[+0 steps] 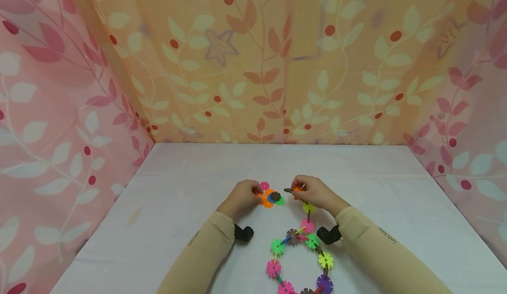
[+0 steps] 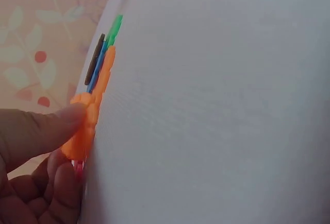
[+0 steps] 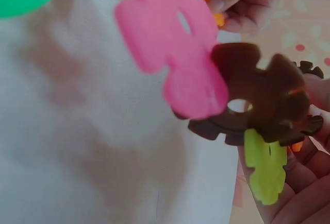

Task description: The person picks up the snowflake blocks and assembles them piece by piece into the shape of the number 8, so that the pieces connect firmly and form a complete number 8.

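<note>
With thumb and fingers my left hand [image 1: 242, 196] pinches an orange notched plastic disc [image 2: 78, 136] at the edge of a small pile of loose discs. In that pile are a pink disc [image 1: 264, 185], a brown disc [image 1: 275, 196] and a green disc [image 1: 280, 201], plus more orange and some blue. My right hand [image 1: 317, 192] grips an orange disc [image 1: 297, 191] at the upper end of a chain of interlocked discs, a brown disc [image 1: 288, 190] sticking out toward the left hand. Below it hang a yellow disc [image 1: 309, 208] and a pink disc [image 1: 307, 226]; fingers partly hide this end.
Nearer me, the chain continues into a ring of coloured discs, with a purple disc [image 1: 325, 284] at its lower right; the frame's bottom edge cuts it off. A white cloth covers the table [image 1: 178, 170]. Patterned curtains [image 1: 253, 109] stand behind and on both sides.
</note>
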Motion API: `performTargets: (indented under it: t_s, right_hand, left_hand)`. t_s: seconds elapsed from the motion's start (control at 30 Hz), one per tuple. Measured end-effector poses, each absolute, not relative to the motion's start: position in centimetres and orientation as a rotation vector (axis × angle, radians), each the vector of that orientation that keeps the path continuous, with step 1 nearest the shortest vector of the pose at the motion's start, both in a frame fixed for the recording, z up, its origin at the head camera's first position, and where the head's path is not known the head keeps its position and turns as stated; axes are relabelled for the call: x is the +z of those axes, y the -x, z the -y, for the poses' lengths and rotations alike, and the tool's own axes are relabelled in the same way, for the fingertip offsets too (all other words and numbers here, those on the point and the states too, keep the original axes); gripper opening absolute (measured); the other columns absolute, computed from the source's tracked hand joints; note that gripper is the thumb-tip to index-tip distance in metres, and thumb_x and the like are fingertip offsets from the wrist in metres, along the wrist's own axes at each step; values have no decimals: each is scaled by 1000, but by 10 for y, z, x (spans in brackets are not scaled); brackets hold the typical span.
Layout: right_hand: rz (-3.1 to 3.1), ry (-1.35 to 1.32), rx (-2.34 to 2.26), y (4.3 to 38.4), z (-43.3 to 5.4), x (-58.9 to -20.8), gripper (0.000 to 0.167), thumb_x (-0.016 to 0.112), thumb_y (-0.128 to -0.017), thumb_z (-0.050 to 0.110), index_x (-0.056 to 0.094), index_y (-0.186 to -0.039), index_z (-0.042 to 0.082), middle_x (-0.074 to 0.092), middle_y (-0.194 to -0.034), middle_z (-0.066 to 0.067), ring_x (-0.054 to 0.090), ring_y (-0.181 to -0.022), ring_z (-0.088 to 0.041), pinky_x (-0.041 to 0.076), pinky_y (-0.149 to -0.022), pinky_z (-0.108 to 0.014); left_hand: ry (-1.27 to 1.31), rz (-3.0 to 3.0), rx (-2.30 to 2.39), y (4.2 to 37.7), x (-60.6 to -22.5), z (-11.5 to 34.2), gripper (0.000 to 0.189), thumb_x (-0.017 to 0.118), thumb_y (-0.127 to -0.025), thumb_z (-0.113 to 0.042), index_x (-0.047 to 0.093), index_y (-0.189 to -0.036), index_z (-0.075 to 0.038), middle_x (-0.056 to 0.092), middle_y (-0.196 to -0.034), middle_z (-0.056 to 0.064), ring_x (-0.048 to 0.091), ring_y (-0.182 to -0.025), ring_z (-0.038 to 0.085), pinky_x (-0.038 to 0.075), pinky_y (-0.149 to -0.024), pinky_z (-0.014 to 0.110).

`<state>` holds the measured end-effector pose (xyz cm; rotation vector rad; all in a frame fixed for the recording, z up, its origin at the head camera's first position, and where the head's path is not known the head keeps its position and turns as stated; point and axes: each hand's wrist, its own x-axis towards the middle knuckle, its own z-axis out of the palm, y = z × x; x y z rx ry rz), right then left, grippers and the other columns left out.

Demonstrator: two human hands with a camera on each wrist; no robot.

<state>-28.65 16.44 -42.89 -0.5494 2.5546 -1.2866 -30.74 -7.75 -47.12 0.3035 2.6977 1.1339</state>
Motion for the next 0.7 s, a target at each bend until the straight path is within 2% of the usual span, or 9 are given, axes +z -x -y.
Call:
performTargets:
  t_s: [0.17,0.33,0.5,0.6,0.7]
  right_hand:
    - [-2608,558,-1260,287,-164,-432,5,64,-84,13,59,-85,12,60,-76,-2,57,-65,-23,45,-53,-29]
    - [-2690,627,-1196,286,-164,-433,3,64,-84,12,62,-86,13,60,-81,1,52,-69,-16,45,-60,-29]
    - [-2735,699,-1155,286,-162,-432,4,64,-83,10,65,-87,10,60,-82,4,50,-72,-15,44,-65,-29]
    - [-2722,683,-1177,286,-161,-431,4,65,-83,13,64,-85,10,60,-80,3,51,-67,-14,45,-60,-28]
    - [-2689,661,-1224,286,-160,-432,5,66,-84,16,64,-84,10,61,-81,1,53,-62,-14,45,-54,-26]
  left_hand:
    - [-269,-2665,1226,303,-467,75,7,68,-80,-10,63,-76,-11,57,-72,0,49,-70,17,44,-62,26]
    - [-281,-2617,1334,297,-459,63,11,66,-83,-11,57,-76,-9,55,-67,1,51,-60,14,45,-55,24]
    - [-155,-2431,1632,293,-454,50,6,63,-86,-10,63,-88,-5,61,-74,4,59,-60,13,53,-59,28]
    - [-76,-2290,1800,292,-452,46,12,59,-89,-9,65,-97,-3,63,-80,8,62,-64,13,54,-63,28]
    - [-23,-2206,1896,292,-450,44,13,59,-89,-8,63,-99,-1,63,-83,10,63,-65,13,54,-64,26]
